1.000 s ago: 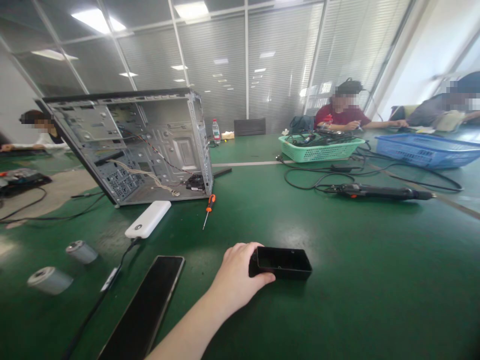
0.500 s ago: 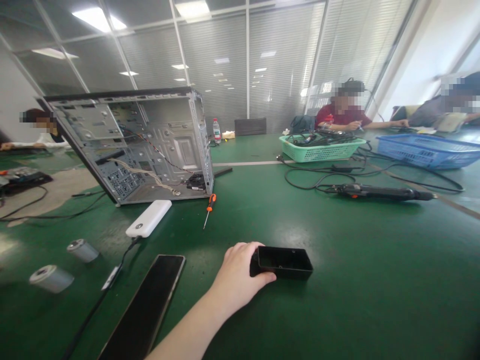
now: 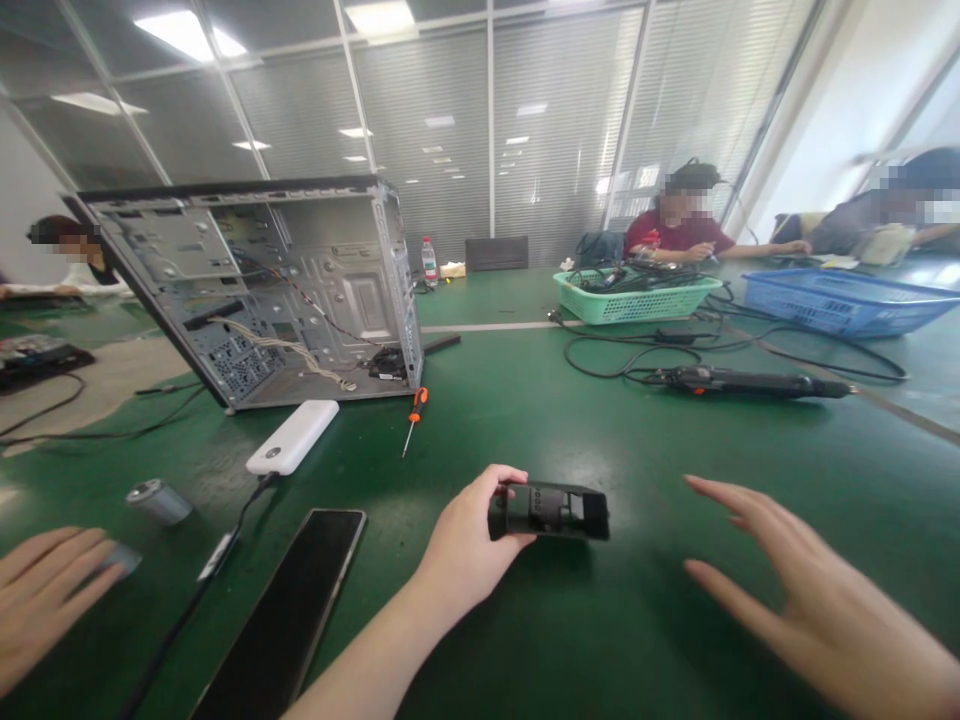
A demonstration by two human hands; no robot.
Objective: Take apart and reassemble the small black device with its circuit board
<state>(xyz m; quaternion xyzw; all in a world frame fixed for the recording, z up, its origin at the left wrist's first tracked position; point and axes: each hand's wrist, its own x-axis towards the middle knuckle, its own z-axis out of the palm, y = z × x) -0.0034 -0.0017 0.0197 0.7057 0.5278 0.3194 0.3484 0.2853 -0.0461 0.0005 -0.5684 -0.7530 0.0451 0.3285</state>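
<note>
My left hand (image 3: 461,545) grips the left end of a small open black plastic box (image 3: 551,510) and holds it tipped up on the green table (image 3: 675,430), its opening facing me. My right hand (image 3: 810,600) hovers low over the table to the right of the box, fingers stretched out and apart, holding nothing. A gap of bare table lies between it and the box.
Another hand (image 3: 45,600) reaches in from the left edge onto a grey cylinder (image 3: 120,558); a second cylinder (image 3: 159,500) lies behind. A phone (image 3: 292,610), white power bank (image 3: 294,436), orange screwdriver (image 3: 414,418), open PC case (image 3: 285,290), electric screwdriver (image 3: 750,382), baskets and seated people surround.
My left hand has tipped the black box up from lying flat. My right hand has come into view at the right, and another hand has entered at the left over a cylinder.
</note>
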